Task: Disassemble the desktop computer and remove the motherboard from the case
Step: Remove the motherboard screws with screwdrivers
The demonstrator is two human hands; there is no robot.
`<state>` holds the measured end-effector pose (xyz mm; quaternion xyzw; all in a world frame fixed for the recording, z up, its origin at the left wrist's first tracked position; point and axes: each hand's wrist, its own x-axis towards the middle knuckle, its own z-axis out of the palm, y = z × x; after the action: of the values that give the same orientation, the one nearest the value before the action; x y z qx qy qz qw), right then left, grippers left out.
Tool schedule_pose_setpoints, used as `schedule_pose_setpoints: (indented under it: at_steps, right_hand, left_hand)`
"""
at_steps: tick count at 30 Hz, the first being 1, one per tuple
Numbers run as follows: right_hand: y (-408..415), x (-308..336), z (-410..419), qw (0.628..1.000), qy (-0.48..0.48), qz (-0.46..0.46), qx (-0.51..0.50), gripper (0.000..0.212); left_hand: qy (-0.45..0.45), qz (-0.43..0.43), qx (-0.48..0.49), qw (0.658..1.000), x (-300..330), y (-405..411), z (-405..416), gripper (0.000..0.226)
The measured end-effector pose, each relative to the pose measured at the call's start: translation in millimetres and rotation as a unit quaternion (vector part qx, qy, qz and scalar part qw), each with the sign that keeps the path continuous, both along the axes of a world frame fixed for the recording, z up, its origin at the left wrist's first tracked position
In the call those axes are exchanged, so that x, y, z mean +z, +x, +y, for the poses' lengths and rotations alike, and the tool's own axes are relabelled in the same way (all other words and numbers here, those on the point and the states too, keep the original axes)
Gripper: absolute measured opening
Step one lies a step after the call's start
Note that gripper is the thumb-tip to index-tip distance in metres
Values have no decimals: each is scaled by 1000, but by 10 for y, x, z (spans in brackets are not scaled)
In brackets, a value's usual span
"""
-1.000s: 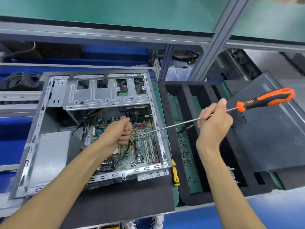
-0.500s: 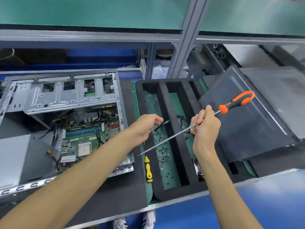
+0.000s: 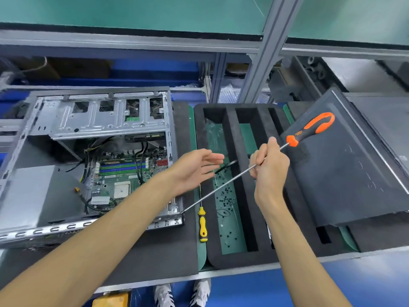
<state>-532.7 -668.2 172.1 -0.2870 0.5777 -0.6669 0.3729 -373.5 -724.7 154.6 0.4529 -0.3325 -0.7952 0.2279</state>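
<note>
The open metal computer case (image 3: pixel 26 231) lies on its side at the left, with the green motherboard (image 3: pixel 124 173) inside under black cables. My left hand (image 3: pixel 194 168) hovers palm-open over the left slot of the black foam tray (image 3: pixel 232 260), fingers straight, holding nothing. A small dark part (image 3: pixel 225 166) lies just beyond its fingertips. My right hand (image 3: pixel 269 167) grips the metal shaft of a long orange-handled screwdriver (image 3: pixel 314 128). Its tip reaches down to the case's front right corner.
Several small black screws (image 3: pixel 225 196) lie in the tray's left slot. A yellow screwdriver (image 3: pixel 202 224) rests between case and tray. The dark case side panel (image 3: pixel 345 173) leans on the tray's right. Grey shelf posts rise behind.
My left hand left the motherboard, moved right over the tray and opened its fingers. The view swung right and back left. My right hand kept hold of the screwdriver shaft.
</note>
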Motion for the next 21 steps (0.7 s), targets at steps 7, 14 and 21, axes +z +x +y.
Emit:
schedule_pose_setpoints:
  at_steps: [7,14,21]
  right_hand:
    - [531,86,-206,994,-27,48,91,62]
    - [970,373,-306,994,-89,-44,53,56]
    - [1116,400,-280,975,-198,43,88,24]
  left_hand:
    - [-73,68,-2,995,274,537,76,35]
    - [-106,69,154,980,510,1356,12,28]
    - [-103,11,238,966,477,1698,68,34]
